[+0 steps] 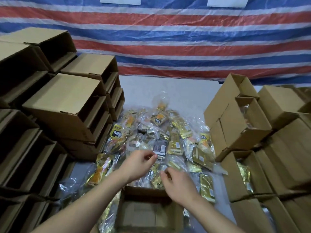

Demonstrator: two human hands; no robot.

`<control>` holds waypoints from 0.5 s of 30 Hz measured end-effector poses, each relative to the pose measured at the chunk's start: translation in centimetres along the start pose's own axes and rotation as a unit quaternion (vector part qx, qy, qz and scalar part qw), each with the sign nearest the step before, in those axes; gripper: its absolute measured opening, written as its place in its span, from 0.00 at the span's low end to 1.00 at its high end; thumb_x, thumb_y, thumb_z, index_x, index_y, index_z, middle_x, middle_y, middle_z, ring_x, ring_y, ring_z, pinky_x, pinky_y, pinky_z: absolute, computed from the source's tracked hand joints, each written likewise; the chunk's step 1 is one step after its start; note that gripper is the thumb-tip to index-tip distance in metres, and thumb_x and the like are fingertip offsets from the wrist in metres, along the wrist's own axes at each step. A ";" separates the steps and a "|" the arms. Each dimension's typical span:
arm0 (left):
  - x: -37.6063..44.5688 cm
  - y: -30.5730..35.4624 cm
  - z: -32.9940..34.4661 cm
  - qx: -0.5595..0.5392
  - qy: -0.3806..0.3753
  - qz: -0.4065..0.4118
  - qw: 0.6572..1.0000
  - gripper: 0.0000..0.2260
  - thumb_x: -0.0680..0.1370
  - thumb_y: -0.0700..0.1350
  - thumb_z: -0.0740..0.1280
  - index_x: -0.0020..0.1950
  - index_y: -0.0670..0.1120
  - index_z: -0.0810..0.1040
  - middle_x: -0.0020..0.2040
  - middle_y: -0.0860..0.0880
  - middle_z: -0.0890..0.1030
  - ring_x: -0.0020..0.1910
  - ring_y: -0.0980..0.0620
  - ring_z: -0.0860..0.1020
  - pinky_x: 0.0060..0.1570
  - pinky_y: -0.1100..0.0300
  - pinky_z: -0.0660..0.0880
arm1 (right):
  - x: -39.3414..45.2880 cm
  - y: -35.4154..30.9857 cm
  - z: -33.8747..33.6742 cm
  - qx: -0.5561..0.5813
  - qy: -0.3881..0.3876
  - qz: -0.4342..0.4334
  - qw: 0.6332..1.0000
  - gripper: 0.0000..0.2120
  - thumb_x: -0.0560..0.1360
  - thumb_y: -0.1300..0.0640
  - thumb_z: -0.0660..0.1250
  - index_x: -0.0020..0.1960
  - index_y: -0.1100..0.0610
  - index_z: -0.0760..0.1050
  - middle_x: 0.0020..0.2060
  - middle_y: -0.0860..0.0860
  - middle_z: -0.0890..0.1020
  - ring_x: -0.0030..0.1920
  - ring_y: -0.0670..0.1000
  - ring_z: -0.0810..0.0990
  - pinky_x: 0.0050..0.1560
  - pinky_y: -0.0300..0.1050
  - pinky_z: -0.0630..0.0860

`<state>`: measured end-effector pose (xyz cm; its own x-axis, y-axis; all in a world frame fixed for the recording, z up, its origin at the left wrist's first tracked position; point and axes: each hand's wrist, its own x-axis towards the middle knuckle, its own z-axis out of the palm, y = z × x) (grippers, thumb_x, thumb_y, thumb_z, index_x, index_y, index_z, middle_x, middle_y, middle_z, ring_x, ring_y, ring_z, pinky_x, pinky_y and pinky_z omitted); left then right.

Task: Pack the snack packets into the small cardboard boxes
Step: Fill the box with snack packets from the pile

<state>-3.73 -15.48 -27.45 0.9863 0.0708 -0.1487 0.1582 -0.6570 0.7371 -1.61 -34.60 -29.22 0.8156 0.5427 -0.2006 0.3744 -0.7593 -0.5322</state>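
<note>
Fingers (152, 157) of the left hand (138, 163) curl inward just below the middle of the frame, thumb and forefinger close together at the edge of a clear plastic wrapper on the heap; whether they actually pinch it I cannot tell. Lower and to the right, the right hand (178, 184) has its fingers loosely curled over the crinkled film, and no packet is plainly held in it either.

Under both hands lies the heap of gold, yellow and clear-wrapped snack packets (159, 132), spread across the white table top (185, 91) in the centre of the frame. Directly below the wrists, at the bottom centre, an open small brown cardboard box (148, 214) stands with its mouth upward, and it looks empty inside (its floor shows bare).

At the left of the frame rise stacks of empty brown cardboard boxes (64, 98) lying on their sides; at the right stand brown cardboard boxes with packets showing inside (244, 125). Behind everything hangs a red, white and blue striped tarpaulin (168, 39).

By my reading, the step in hand is picking packets for the open box. The next move calls for a firm pinch on slippery film, lifting clear of neighbouring wrappers, then lowering into the box.
</note>
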 end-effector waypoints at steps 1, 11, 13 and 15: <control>1.0 0.7 0.4 0.006 -0.002 0.008 1.000 0.10 0.82 0.53 0.61 0.42 0.56 0.76 0.36 0.59 0.78 0.35 0.65 0.75 0.36 0.67 0.68 | 0.4 0.4 -0.2 0.009 0.004 0.010 1.000 0.18 0.81 0.39 0.53 0.38 0.46 0.68 0.34 0.44 0.74 0.34 0.41 0.72 0.33 0.40 0.65; 9.8 4.4 7.5 0.181 -0.123 0.076 0.973 0.16 0.82 0.50 0.60 0.65 0.43 0.76 0.60 0.42 0.78 0.59 0.42 0.76 0.57 0.51 0.74 | 4.9 9.1 -2.1 0.014 0.002 0.159 0.987 0.11 0.81 0.49 0.58 0.42 0.51 0.72 0.39 0.48 0.78 0.44 0.54 0.79 0.40 0.48 0.72; 12.1 5.0 9.4 0.251 -0.136 0.090 0.954 0.19 0.81 0.51 0.61 0.68 0.43 0.71 0.62 0.41 0.75 0.61 0.40 0.75 0.57 0.48 0.73 | 5.3 11.5 -2.4 0.005 -0.004 0.191 0.982 0.07 0.80 0.51 0.59 0.45 0.52 0.72 0.45 0.52 0.80 0.49 0.57 0.80 0.41 0.47 0.68; 13.7 5.4 11.0 0.313 -0.139 0.114 0.933 0.22 0.80 0.51 0.61 0.72 0.43 0.66 0.66 0.41 0.72 0.64 0.40 0.72 0.61 0.46 0.72 | 5.3 12.8 -2.7 -0.009 -0.006 0.215 0.976 0.08 0.79 0.53 0.60 0.52 0.55 0.75 0.52 0.56 0.81 0.54 0.59 0.79 0.44 0.47 0.70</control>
<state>10.15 -26.34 -32.75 0.9271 -0.2651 -0.2649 -0.1978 -0.9465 0.2550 8.75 -42.44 -34.89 0.8944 0.1751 -0.4115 0.0057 -0.9245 -0.3812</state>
